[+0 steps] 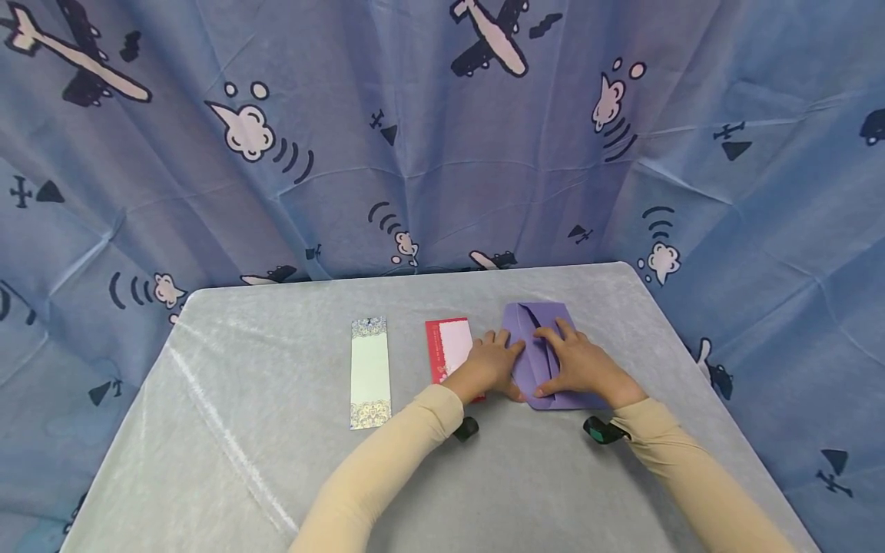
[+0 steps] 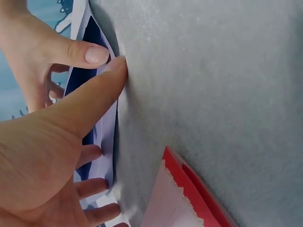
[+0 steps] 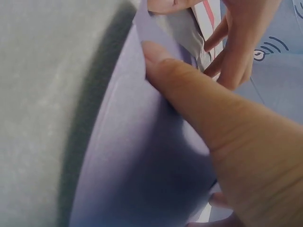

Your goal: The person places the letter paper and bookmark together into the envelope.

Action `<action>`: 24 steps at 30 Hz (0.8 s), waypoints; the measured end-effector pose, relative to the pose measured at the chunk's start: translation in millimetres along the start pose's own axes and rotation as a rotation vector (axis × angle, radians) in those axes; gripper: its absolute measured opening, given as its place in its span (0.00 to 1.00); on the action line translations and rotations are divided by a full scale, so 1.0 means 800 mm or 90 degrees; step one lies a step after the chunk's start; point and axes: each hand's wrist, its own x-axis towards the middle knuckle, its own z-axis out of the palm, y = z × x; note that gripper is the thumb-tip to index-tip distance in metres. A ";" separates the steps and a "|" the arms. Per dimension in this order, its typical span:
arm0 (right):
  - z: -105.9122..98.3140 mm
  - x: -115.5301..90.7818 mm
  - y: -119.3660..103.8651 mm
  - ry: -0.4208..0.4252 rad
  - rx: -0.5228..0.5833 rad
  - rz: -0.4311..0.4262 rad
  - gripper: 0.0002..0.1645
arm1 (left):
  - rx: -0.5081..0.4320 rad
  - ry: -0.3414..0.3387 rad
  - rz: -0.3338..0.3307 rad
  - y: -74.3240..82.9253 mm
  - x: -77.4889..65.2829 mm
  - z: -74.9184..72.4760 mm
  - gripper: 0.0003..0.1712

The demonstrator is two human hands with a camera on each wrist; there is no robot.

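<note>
A purple envelope point(image 1: 515, 315) lies on the right part of the table, a long dark gap running down its middle. My left hand point(image 1: 489, 365) holds its left side, thumb near the close edge and fingers spread over the paper. From the right, my right hand point(image 1: 586, 370) grips the paper beside the gap, its thumb toward the near edge. In the left wrist view both thumbs meet at one end of the envelope point(image 2: 109, 135), whose mouth stands parted. The right thumb point(image 3: 173, 75) presses a paper edge in the right wrist view. The envelope's inside is mostly dark.
A red card with a white panel point(image 1: 454, 343) lies just left of the envelope, partly behind my left hand. Farther left is a long pale card with patterned ends point(image 1: 369, 369). A patterned blue curtain point(image 1: 415, 153) hangs behind the grey-covered table point(image 1: 263, 399).
</note>
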 end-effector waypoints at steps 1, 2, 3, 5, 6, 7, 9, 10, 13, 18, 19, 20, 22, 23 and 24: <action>0.000 0.000 0.000 0.003 -0.001 0.000 0.65 | -0.006 0.002 0.003 0.000 0.000 0.000 0.61; 0.000 0.000 0.000 0.006 -0.003 -0.002 0.65 | -0.009 0.005 0.006 0.000 -0.001 0.000 0.60; 0.000 0.000 -0.001 0.008 -0.004 -0.002 0.65 | -0.012 0.008 0.009 0.000 -0.001 0.000 0.60; -0.001 -0.001 -0.002 0.011 -0.006 -0.002 0.64 | -0.009 0.013 0.015 0.001 -0.002 -0.002 0.59; -0.002 -0.001 -0.002 0.011 -0.006 -0.002 0.64 | -0.005 0.016 0.018 0.002 -0.003 -0.002 0.59; -0.002 -0.001 -0.003 0.011 -0.008 -0.002 0.64 | 0.001 0.019 0.022 0.003 -0.004 -0.003 0.59; -0.003 -0.001 -0.003 0.009 -0.009 0.000 0.63 | 0.016 0.023 0.031 0.006 -0.006 -0.003 0.58; -0.004 -0.002 -0.003 0.010 -0.009 0.001 0.63 | 0.023 0.023 0.037 0.007 -0.008 -0.003 0.58; -0.004 -0.002 -0.003 0.011 -0.011 0.003 0.63 | 0.041 0.022 0.050 0.011 -0.013 -0.004 0.58; -0.003 -0.001 -0.002 0.007 -0.011 0.007 0.63 | 0.029 0.021 0.064 0.010 -0.024 -0.003 0.56; -0.002 -0.001 -0.002 0.007 -0.012 0.006 0.64 | 0.021 0.021 0.066 0.007 -0.027 -0.002 0.55; -0.001 -0.001 -0.002 0.008 -0.011 0.007 0.64 | 0.012 0.023 0.068 0.004 -0.030 -0.002 0.54; 0.000 -0.001 -0.001 0.012 -0.012 0.006 0.64 | -0.006 0.030 0.069 -0.006 -0.036 -0.003 0.53; 0.000 -0.001 0.000 0.014 -0.012 0.005 0.64 | -0.018 0.034 0.067 -0.013 -0.039 -0.005 0.52; 0.001 0.000 0.000 0.016 -0.012 0.004 0.65 | -0.033 0.039 0.064 -0.021 -0.042 -0.007 0.51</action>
